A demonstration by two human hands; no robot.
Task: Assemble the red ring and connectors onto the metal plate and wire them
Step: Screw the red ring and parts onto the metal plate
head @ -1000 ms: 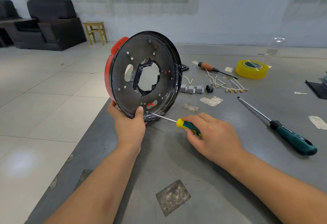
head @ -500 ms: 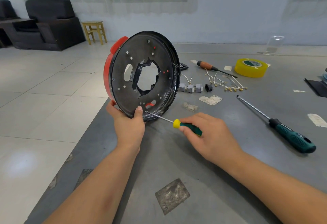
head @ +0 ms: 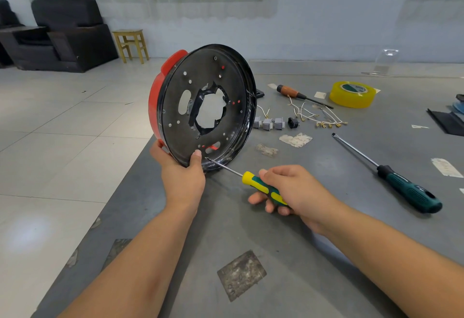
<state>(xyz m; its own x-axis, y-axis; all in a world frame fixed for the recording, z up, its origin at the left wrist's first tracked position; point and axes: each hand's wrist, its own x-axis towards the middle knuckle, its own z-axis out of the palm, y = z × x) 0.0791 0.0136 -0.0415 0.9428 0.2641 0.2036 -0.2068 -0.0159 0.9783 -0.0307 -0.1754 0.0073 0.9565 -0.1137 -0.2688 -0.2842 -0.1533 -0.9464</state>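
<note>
Upright on its edge, the metal plate (head: 175,116) stood at the near-left part of the table (head: 313,255), its dark perforated face turned toward me, with the red ring (head: 153,101) fitted behind it and showing along the left rim. My left hand (head: 182,174) gripped the bottom of the plate, thumb pressed on the front face and fingers curled behind. My right hand (head: 293,192) was closed round the yellow-and-green handle of a small screwdriver (head: 261,187), whose thin shaft ran up and left so that its tip met the plate's lower rim just beside my left thumb.

Farther back on the table, to the right of the plate, three grey connectors (head: 268,124) sat in a row with a small black connector (head: 293,122) just beside them, and a loose bunch of white wires (head: 316,114) lay near these. A long screwdriver (head: 391,174) with a dark green handle lay well apart on the right. A brown-handled screwdriver (head: 296,94) and a roll of yellow tape (head: 352,94) rested near the far edge.
</note>
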